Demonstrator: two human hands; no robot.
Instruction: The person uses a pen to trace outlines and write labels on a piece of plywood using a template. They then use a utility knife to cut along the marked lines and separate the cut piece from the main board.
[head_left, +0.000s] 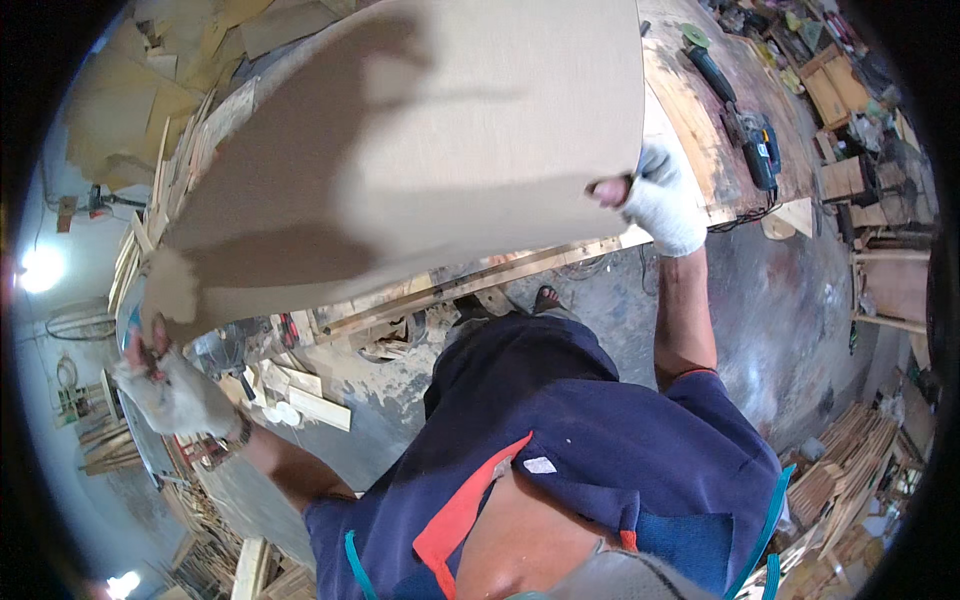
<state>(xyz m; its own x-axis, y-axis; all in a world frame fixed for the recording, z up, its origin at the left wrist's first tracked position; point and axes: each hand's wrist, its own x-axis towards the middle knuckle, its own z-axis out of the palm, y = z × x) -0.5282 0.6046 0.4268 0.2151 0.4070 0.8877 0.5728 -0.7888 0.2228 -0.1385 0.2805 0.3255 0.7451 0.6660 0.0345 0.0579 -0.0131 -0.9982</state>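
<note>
A large beige sheet (510, 135) spans the space before me, its lower edge bowed. It may be fabric or thin board; I cannot tell. My left hand (180, 390), in a white work glove with bare fingertips, pinches the sheet's near left corner. My right hand (664, 199), gloved the same way, grips the right edge with the thumb on the upper face and the fingers mostly hidden. Dark shadows fall across the sheet's left half. Beneath it shows the wooden edge of a workbench (480, 281), most of its top covered by the sheet.
On the bench's right lie an angle grinder (709, 64) with a green disc and a corded jigsaw (757, 150). Wood offcuts (319, 405) lie below my left hand. Timber strips (844, 472) are piled at the lower right. A wooden frame (892, 289) stands at the right.
</note>
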